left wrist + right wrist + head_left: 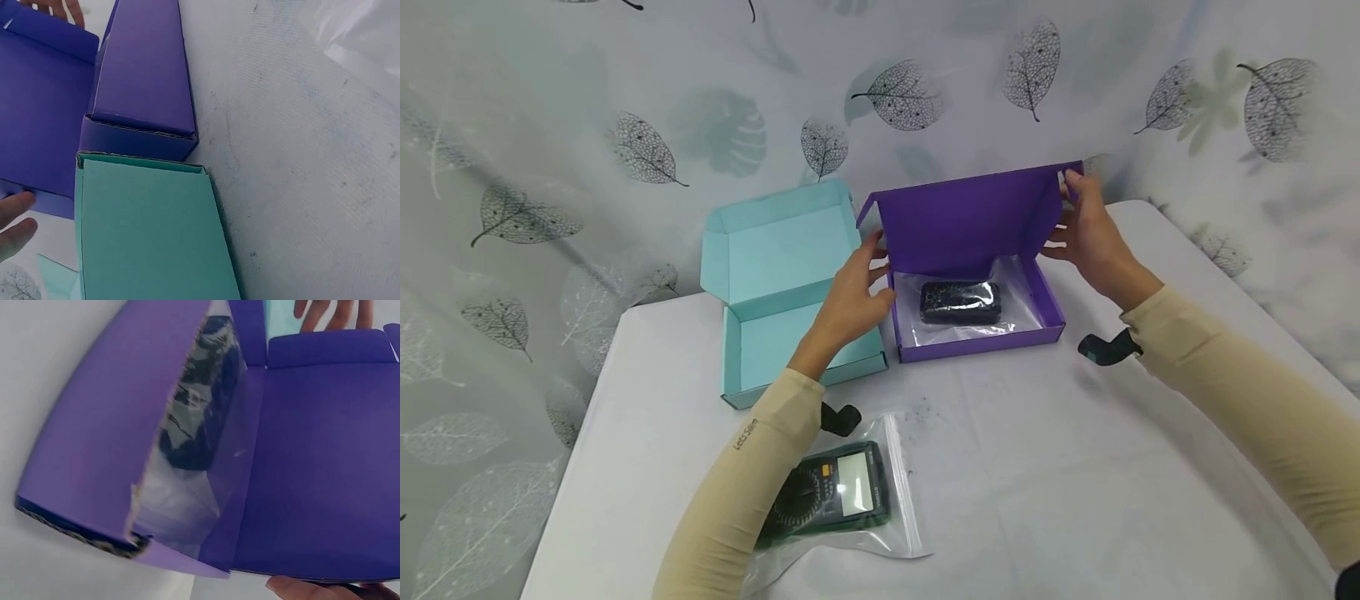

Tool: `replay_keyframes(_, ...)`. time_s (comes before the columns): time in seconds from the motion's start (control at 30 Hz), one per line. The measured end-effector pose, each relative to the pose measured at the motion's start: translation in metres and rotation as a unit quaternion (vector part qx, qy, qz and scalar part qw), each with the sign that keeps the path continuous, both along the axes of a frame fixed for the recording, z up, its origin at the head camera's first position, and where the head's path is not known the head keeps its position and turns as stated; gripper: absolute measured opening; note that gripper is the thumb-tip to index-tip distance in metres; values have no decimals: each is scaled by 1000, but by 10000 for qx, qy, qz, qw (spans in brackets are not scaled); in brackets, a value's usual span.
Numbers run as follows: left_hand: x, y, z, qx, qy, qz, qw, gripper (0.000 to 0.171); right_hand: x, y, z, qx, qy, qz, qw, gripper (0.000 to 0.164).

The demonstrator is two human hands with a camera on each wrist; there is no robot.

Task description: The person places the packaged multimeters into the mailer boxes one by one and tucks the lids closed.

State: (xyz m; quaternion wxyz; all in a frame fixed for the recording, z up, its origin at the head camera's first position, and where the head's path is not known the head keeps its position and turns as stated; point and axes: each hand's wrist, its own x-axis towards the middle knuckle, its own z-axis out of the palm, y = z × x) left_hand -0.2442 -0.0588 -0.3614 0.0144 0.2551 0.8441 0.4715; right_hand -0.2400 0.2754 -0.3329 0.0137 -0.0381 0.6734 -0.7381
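Observation:
A purple cardboard box (981, 336) stands with its lid (966, 221) raised. Inside lies a dark oblong item (961, 302) in clear plastic; its kind is not clear. My right hand (1093, 237) holds the lid's upper right corner, thumb at the edge and the other fingers beside the side flap. At the lid's left side, my left hand (853, 292) has loosely spread fingers (14, 234) touching the side flap. Below that hand sits a teal cardboard box (733, 346) with its lid up, its right part hidden by the hand.
A digital multimeter (853, 483) in a clear zip bag (904, 500) lies at the front, partly under the left forearm. A white cloth covers the table (1075, 500). Behind it hangs a leaf-patterned curtain (775, 75). Small dark camera mounts protrude from both wrists.

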Motion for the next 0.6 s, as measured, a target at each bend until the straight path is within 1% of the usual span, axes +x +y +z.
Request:
replay_keyframes(0.13, 0, -1, -1, 23, -18, -38, 10000, 81, 2, -3, -4, -23, 93, -90, 9999, 58)
replay_keyframes(0.27, 1, -2, -2, 103, -40, -104, 9999, 82, 4, -4, -7, -89, 133, -179, 9997, 54)
replay_keyframes(0.43, 1, -2, -4, 218, -162, -156, 9995, 84, 7, -5, -13, -318, 173, -207, 9991, 44)
replay_keyframes(0.6, 0, -3, -8, 201, -179, -154, 9995, 84, 11, -7, -18, -363, 252, -243, 9987, 42)
